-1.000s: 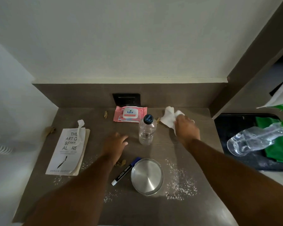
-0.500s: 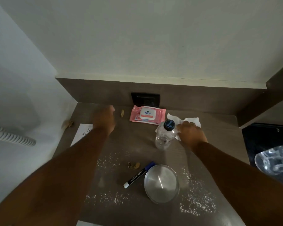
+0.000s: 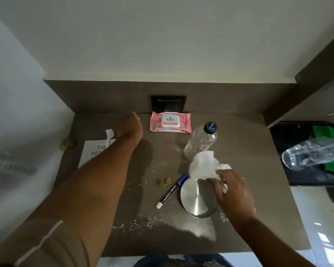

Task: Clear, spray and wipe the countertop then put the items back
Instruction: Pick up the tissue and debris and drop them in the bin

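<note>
The brown countertop (image 3: pixel 258 218) carries scattered white crumbs (image 3: pixel 143 222). My right hand (image 3: pixel 233 191) is shut on a crumpled white tissue (image 3: pixel 202 164), held over the steel bowl (image 3: pixel 193 201) in front of the clear water bottle (image 3: pixel 201 141). My left hand (image 3: pixel 130 125) reaches to the counter's back, just left of the pink wipes pack (image 3: pixel 170 122); its fingers point away and I cannot see what is under them. A marker (image 3: pixel 171 191) lies beside the bowl, with a brown scrap (image 3: pixel 164 182) to its left. A white book (image 3: pixel 94 151) lies partly under my left arm.
A spray bottle (image 3: pixel 312 155) and a green cloth (image 3: pixel 324 132) sit on a black tray (image 3: pixel 281 135) to the right. A wall socket (image 3: pixel 168 103) is behind the wipes. A tissue strip (image 3: pixel 110 134) lies on the book; another scrap (image 3: pixel 67 143) sits at the left edge.
My right hand has carried the tissue from the back of the counter forward to above the bowl. My left hand has shifted right along the back, closer to the wipes pack.
</note>
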`<act>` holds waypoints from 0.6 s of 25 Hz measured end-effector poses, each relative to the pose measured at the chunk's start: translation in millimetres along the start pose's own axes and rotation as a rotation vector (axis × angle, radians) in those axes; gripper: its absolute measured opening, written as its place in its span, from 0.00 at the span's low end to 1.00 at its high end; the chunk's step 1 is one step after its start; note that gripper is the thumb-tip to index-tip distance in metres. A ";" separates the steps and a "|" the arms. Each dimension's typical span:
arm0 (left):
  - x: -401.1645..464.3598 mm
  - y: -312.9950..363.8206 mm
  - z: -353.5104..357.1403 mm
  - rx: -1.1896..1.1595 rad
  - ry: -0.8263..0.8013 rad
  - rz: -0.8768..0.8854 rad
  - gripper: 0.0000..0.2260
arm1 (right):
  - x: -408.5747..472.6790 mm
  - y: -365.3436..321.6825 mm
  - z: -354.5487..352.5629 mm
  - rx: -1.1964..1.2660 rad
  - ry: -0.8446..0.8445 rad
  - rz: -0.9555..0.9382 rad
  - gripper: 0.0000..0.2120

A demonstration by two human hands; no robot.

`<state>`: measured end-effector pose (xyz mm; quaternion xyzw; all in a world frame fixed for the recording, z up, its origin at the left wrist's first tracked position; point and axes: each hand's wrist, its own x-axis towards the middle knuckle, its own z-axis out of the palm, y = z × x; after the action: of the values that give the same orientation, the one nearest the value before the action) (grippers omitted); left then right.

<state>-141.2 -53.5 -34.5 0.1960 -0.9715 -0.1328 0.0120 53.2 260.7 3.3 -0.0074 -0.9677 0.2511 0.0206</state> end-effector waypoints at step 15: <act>-37.8 -181.2 -55.1 0.193 0.063 -0.227 0.10 | 40.2 -134.8 101.0 -0.523 -0.626 -0.277 0.14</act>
<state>-33.7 -213.8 -27.9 0.3091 -0.9504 -0.0331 0.0085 8.1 94.8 -17.8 0.1941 -0.9503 -0.0174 -0.2429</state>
